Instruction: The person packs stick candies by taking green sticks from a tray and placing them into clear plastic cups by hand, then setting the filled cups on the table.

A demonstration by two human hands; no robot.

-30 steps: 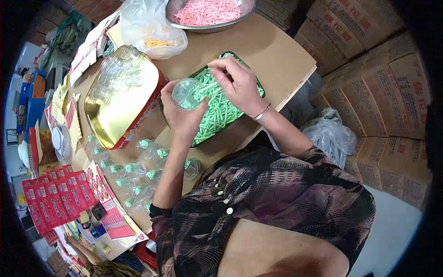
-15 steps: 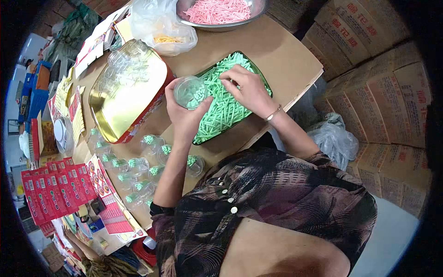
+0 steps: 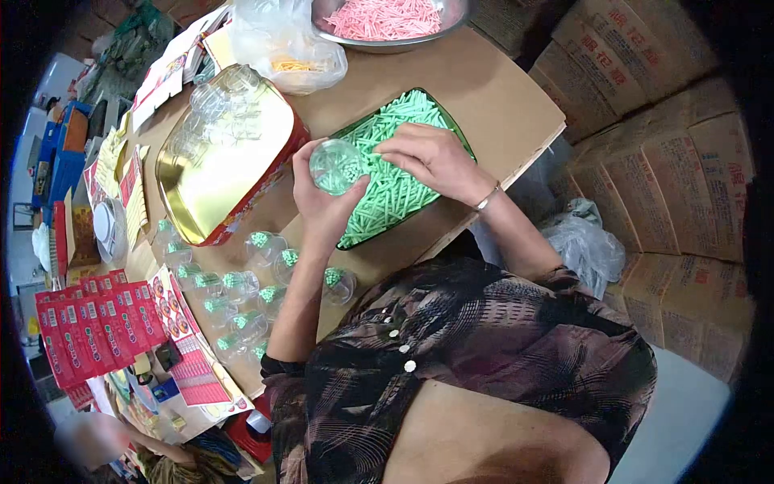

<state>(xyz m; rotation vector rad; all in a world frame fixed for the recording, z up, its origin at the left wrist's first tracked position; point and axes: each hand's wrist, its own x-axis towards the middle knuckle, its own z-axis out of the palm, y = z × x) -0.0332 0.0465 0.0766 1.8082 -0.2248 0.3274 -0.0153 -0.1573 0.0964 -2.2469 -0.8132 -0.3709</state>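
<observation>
My left hand (image 3: pixel 324 211) is wrapped round a small clear plastic cup (image 3: pixel 329 165), tilted so that its round mouth faces me. A bunch of short green sticks (image 3: pixel 351 171) stands inside it, toward the right wall. Close by, my right hand (image 3: pixel 439 164) is closed in a pinch, with a bit of green stick (image 3: pixel 376 152) at the fingertips. Both hands are over a dark-rimmed tray (image 3: pixel 461 133) heaped with loose green sticks (image 3: pixel 395 202). Left of my forearm, several clear cups (image 3: pixel 262 248) with green bunches in them rest on the table.
A gold-lined tin (image 3: pixel 218 189) holding clear cups stands left of the tray. A metal bowl of pink sticks (image 3: pixel 387 18) and a plastic bag (image 3: pixel 286 48) are at the back. Red packets (image 3: pixel 101 327) lie left; cartons (image 3: pixel 645 177) stack up right. Another person (image 3: pixel 173 456) is at lower left.
My right hand has turned and lowered slightly, its fingertips moving left toward the cup. The cup in my left hand has shifted a little. The other person's head has come into view.
</observation>
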